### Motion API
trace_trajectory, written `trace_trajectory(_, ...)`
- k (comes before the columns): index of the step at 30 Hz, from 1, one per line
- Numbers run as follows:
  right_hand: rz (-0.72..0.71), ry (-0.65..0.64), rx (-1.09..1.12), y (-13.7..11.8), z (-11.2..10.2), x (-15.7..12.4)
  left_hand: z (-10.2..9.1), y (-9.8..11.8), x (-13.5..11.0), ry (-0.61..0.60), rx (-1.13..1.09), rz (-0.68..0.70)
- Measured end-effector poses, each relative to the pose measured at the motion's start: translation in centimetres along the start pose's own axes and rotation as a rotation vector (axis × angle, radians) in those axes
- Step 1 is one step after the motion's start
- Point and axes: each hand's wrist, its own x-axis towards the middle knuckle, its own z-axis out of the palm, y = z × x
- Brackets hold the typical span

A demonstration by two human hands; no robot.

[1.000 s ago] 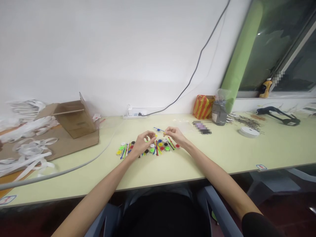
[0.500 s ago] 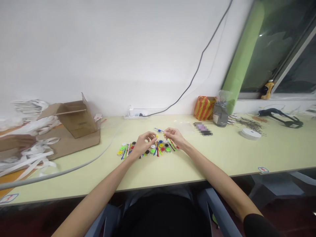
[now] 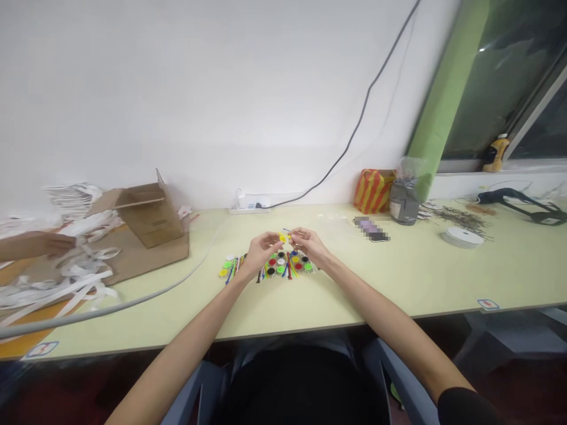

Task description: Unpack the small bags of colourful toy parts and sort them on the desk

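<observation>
My left hand (image 3: pixel 264 251) and my right hand (image 3: pixel 309 247) are raised close together above the table, fingertips almost meeting. Between them, my left fingers pinch a small yellow round cap (image 3: pixel 282 238). My right fingers hold a thin stick (image 3: pixel 287 230), which looks blue at its tip. Directly below lies a tight group of coloured round caps and thin plastic sticks (image 3: pixel 281 265), in green, red, black, white and yellow. My hands and wrists hide part of this group.
A co-worker's hand (image 3: pixel 57 244) reaches over white straps (image 3: pixel 66 289) beside a cardboard box (image 3: pixel 155 215) at the left. A grey cable (image 3: pixel 133 300) crosses the table. Further right are a phone (image 3: pixel 371 229), a grey can (image 3: pixel 404 203) and a white tape roll (image 3: pixel 462 237).
My hands have drawn closer, with the yellow cap now between them. The co-worker's hand has moved further in over the straps. The whole view has shifted slightly right.
</observation>
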Motion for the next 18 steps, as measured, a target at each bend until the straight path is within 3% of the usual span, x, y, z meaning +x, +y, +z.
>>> trace_trajectory(13,0.007,-0.029,-0.209,0.09,-0.51,-0.23,0.30,0.21,-0.33,-0.073,0.094,0.024)
trace_trajectory(18,0.006,-0.029,-0.182,0.45,-0.69,-0.15,0.61,0.26,-0.41,-0.086,0.050,0.026)
